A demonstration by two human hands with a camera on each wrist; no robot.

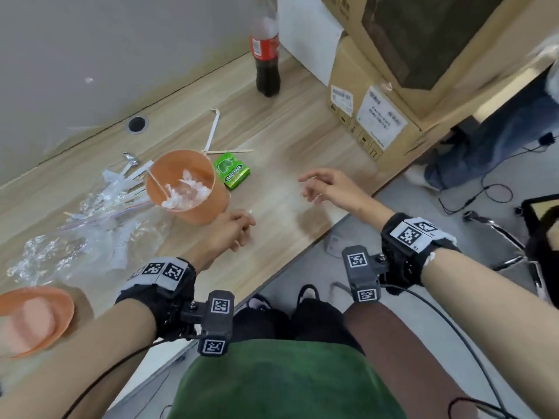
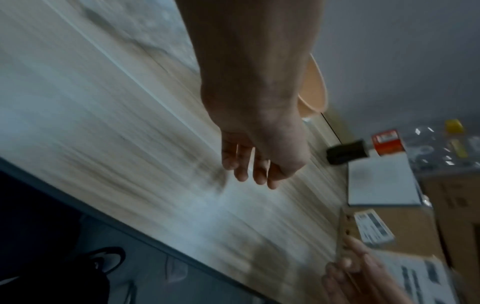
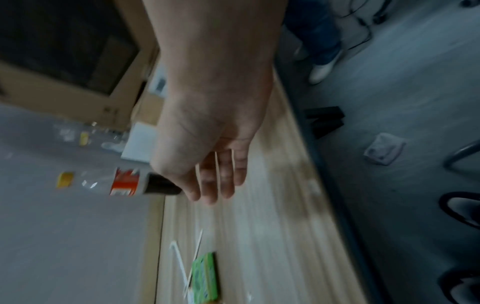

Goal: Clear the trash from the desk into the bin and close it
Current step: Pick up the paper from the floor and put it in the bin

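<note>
An orange bin [image 1: 187,189] stands open on the wooden desk [image 1: 287,146] with white crumpled trash and a stick inside. Its orange lid [image 1: 33,319] lies at the near left. My left hand [image 1: 242,231] hovers just right of the bin, fingers loosely curled and holding nothing; the left wrist view shows the left hand [image 2: 249,170] hanging relaxed over bare desk. My right hand [image 1: 308,189] is spread open above the desk, right of a green gum pack [image 1: 232,172]. Clear plastic wrappers [image 1: 90,225], a wooden stick [image 1: 230,151] and a white paper strip [image 1: 214,128] lie around the bin.
A cola bottle [image 1: 266,55] stands at the back of the desk. Stacked cardboard boxes [image 1: 378,110] fill the desk's right end. A cable hole [image 1: 137,124] sits near the wall. Beyond the desk edge are another person's legs [image 1: 484,146], cables and chair legs.
</note>
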